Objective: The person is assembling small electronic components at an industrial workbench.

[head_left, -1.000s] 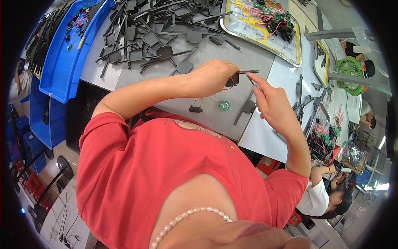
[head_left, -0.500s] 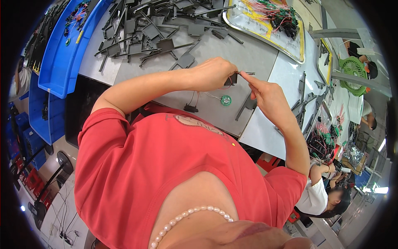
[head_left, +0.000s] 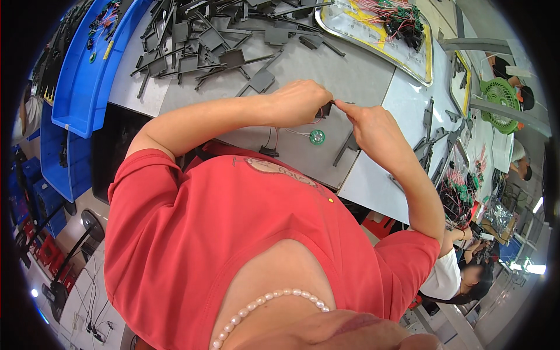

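Note:
Over the grey worktop (head_left: pixel 233 140), my left hand (head_left: pixel 300 104) is closed around a small dark grey plastic part (head_left: pixel 325 110); the fingers cover most of it. A thin reddish wire shows beneath that part. From the right, my right hand (head_left: pixel 373 129) meets its far edge, index finger reaching forward and the others curled in; its thumb is hidden. Just below the hands lies a round green disc (head_left: pixel 317 137) with pale wires. To its left a small black component (head_left: pixel 269 151) with thin wires rests on the worktop. Another dark plastic piece (head_left: pixel 348 146) lies below my right hand.
A large heap of dark grey plastic parts (head_left: pixel 216 46) covers the far worktop. Blue bins (head_left: pixel 79 105) stand at the left. A yellow-edged tray (head_left: pixel 429 73) holds red-wired green boards (head_left: pixel 402 26). Farther right are more parts, a green fan (head_left: pixel 499 105) and a co-worker (head_left: pixel 452 280).
My right hand has turned slightly, with its fingertip a little closer to my left hand. The thin dark strip that stuck out past the fingertips no longer shows. The left hand barely moves.

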Demonstrator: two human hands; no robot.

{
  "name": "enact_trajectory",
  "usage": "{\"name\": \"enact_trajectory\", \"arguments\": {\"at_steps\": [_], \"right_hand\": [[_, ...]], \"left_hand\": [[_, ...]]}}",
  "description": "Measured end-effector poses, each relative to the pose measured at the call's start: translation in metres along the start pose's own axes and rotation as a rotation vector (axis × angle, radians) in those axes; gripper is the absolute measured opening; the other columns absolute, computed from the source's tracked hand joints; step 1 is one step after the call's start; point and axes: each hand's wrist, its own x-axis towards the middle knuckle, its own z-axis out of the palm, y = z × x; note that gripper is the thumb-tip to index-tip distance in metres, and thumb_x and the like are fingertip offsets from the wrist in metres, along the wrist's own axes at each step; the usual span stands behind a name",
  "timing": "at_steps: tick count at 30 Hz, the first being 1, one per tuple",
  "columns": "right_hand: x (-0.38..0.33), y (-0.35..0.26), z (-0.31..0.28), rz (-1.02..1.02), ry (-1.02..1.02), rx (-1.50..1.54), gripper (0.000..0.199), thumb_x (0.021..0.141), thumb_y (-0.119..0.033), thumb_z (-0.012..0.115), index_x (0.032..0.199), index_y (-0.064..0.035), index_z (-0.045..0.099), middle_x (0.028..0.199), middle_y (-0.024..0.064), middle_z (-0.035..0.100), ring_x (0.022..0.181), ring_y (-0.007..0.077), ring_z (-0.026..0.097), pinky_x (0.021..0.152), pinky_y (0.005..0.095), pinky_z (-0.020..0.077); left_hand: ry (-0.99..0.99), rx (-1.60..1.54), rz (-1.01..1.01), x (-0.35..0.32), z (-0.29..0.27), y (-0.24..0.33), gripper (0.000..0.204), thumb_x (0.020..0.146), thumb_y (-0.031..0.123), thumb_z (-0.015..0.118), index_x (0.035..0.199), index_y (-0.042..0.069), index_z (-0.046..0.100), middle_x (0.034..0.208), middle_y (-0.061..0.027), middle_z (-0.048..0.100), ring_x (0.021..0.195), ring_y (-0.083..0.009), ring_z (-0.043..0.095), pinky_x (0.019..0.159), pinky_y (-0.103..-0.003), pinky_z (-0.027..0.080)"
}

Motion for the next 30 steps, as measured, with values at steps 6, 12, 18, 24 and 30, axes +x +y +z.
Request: {"name": "enact_trajectory", "arguments": {"at_steps": [6,12,18,24,30], "right_hand": [[0.010,-0.027,-0.008,-0.038,-0.143,-0.310,0.046,0.073,0.003,0.051,0.119,0.0002,0.053,0.068,0.0185,0.060,0.066,0.0303,0.062,0.058,0.0375,0.0492],[0.013,-0.034,-0.010,-0.123,-0.105,-0.525,0.011,0.072,-0.004,0.057,0.082,-0.0025,0.061,0.070,0.0095,0.064,0.070,0.0253,0.065,0.061,0.0337,0.0525],[0.007,0.015,-0.018,-0.120,0.038,-0.306,0.012,0.077,-0.006,0.054,0.086,-0.0055,0.062,0.066,0.0118,0.062,0.071,0.0307,0.062,0.059,0.0392,0.0484],[-0.009,0.025,0.017,0.164,0.597,0.453,0.031,0.084,-0.026,0.062,0.108,-0.0053,0.061,0.074,0.0045,0.049,0.054,0.0097,0.044,0.055,0.0238,0.0394],[-0.011,0.026,0.044,0.229,0.564,1.032,0.027,0.087,-0.026,0.060,0.103,-0.0044,0.062,0.075,-0.0011,0.055,0.057,0.0032,0.041,0.052,0.0188,0.0351]], "left_hand": [[-0.010,0.043,0.023,0.000,0.003,-0.003,0.015,0.062,-0.003,0.058,0.077,-0.003,0.059,0.075,-0.0209,0.061,0.076,-0.0378,0.060,0.067,-0.044,0.047],[-0.066,0.047,-0.007,0.003,0.004,-0.010,0.015,0.070,-0.003,0.052,0.084,-0.003,0.059,0.079,-0.0213,0.061,0.077,-0.0386,0.058,0.066,-0.042,0.046],[-0.008,-0.119,-0.076,0.003,-0.004,-0.011,0.017,0.084,0.008,0.048,0.088,-0.003,0.061,0.075,-0.0209,0.061,0.068,-0.0377,0.057,0.064,-0.041,0.046],[-0.051,-0.319,-0.212,-0.002,-0.021,0.004,0.025,0.090,0.014,0.047,0.108,0.002,0.060,0.071,-0.0119,0.061,0.061,-0.0188,0.059,0.057,-0.034,0.048],[-0.135,-0.464,-0.258,0.000,-0.034,0.022,0.025,0.089,0.017,0.052,0.109,0.004,0.061,0.076,-0.0063,0.062,0.056,-0.0135,0.056,0.046,-0.029,0.049]]}}
